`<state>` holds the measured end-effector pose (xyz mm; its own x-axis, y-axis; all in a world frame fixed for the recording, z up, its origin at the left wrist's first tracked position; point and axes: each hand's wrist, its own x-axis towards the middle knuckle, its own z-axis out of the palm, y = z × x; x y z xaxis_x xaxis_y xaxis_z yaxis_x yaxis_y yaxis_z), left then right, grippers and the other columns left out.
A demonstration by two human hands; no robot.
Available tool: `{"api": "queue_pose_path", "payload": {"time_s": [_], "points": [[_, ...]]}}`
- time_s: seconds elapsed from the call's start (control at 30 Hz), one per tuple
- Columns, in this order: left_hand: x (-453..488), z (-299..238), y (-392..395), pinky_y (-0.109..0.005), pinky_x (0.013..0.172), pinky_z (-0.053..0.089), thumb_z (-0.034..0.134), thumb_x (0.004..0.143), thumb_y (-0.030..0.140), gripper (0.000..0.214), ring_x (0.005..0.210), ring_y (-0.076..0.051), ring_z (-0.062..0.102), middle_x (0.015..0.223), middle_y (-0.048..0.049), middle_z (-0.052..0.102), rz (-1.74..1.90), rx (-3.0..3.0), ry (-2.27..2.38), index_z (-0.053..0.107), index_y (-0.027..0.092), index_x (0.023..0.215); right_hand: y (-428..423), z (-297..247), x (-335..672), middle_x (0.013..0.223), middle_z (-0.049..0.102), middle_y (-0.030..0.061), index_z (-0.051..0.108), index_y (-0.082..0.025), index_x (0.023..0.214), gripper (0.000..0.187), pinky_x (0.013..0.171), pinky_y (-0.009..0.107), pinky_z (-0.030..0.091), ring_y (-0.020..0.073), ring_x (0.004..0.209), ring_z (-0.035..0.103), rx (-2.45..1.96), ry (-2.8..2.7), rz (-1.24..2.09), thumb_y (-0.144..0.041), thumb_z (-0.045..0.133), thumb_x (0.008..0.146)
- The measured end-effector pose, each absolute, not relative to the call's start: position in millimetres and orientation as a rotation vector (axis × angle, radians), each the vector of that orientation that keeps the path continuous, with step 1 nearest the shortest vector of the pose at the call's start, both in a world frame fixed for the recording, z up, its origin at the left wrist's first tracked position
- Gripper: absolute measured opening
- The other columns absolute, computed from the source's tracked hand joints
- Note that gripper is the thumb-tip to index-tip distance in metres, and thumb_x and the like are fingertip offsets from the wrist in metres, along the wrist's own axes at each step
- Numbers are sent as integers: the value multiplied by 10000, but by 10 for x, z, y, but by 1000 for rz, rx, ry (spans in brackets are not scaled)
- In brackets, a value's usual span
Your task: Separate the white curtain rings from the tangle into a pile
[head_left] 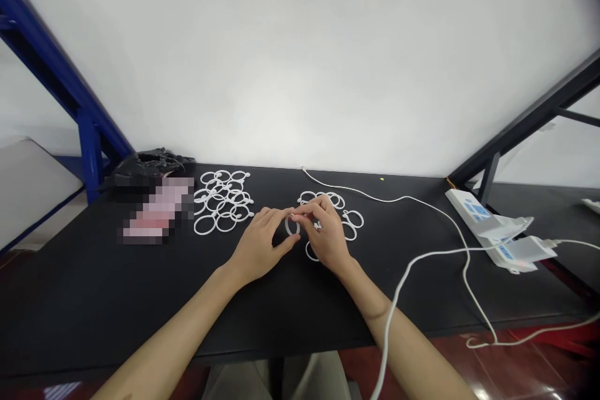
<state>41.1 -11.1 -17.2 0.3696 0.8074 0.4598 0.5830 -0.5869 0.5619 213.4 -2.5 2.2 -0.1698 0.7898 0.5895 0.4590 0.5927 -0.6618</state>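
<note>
Near the middle of the black table, my left hand (265,240) grips a white ring (292,229) between thumb and fingers. My right hand (325,234) meets it at the ring's top, thumb and index finger pinched together there. The small part between those fingertips is mostly hidden. Several more white rings (352,219) lie behind and beside my right hand, partly covered by it. To the left of my left hand, a larger group of white rings (226,222), with small tabs on them, lies overlapping on the table.
A black plastic bag (147,165) and a pixelated pink item (159,209) lie at the left. At the right stands a white power strip (482,222) with plugged-in chargers. A white cable (407,269) runs past my right forearm. Blue frame posts (89,144) rise at the left.
</note>
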Motion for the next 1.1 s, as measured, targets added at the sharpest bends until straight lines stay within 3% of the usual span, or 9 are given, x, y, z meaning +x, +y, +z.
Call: {"api": "queue_pose_path", "payload": {"time_s": [0.23, 0.37, 0.5, 0.6, 0.73, 0.9, 1.1], "points": [[400, -141, -129, -417, 915, 482, 531, 885, 236, 309, 984, -226, 552, 1061, -83, 639, 1083, 2400, 1186, 559, 154, 1181, -53, -1, 2124, 859, 639, 16, 649, -221, 1018, 120, 692, 266, 480, 133, 733, 576, -1033, -1899, 560, -270, 591, 925], [386, -152, -115, -440, 966, 468, 537, 914, 303, 365, 1049, -234, 553, 1161, -92, 636, 1063, 2410, 1177, 536, 161, 1250, -43, -11, 2117, 763, 644, 1, 627, -206, 818, 125, 659, 256, 459, 130, 688, 576, -1046, -1853, 565, -273, 601, 920], [401, -191, -125, -445, 958, 476, 526, 934, 360, 380, 1056, -236, 561, 1170, -84, 649, 1060, 2388, 1221, 528, 177, 1267, -31, -12, 2095, 726, 653, -9, 614, -203, 760, 159, 647, 246, 464, 123, 655, 586, -1062, -1821, 604, -254, 611, 910], [392, -176, -113, -428, 923, 490, 541, 916, 378, 356, 1028, -234, 566, 1121, -68, 665, 1040, 2344, 1295, 550, 195, 1221, -9, -29, 2117, 803, 677, 2, 655, -213, 919, 86, 676, 258, 490, 133, 689, 604, -1108, -1837, 603, -286, 609, 915], [164, -98, 153, -450, 961, 454, 542, 889, 403, 326, 1061, -272, 550, 1118, -88, 665, 1117, 2282, 1609, 595, 192, 1131, 116, -89, 2250, 982, 668, 79, 624, -206, 1174, 274, 877, 391, 483, 222, 921, 590, -1294, -1919, 222, -338, 560, 943], [-389, -68, 810, -502, 996, 407, 494, 859, 425, 425, 1122, -348, 530, 1153, -169, 647, 864, 2180, 2051, 639, 135, 1134, 297, -194, 2416, 1205, 594, 155, 705, -199, 1090, 234, 960, 523, 430, 336, 1148, 463, -1538, -1988, -136, -269, 599, 893], [-627, -118, 1098, -560, 910, 425, 464, 841, 474, 516, 1165, -437, 477, 1268, -192, 608, 516, 2133, 2233, 645, 154, 1203, 328, -272, 2415, 1128, 601, 131, 725, -212, 915, 126, 956, 503, 437, 317, 1112, 462, -1582, -2044, -119, -182, 614, 865]]}}
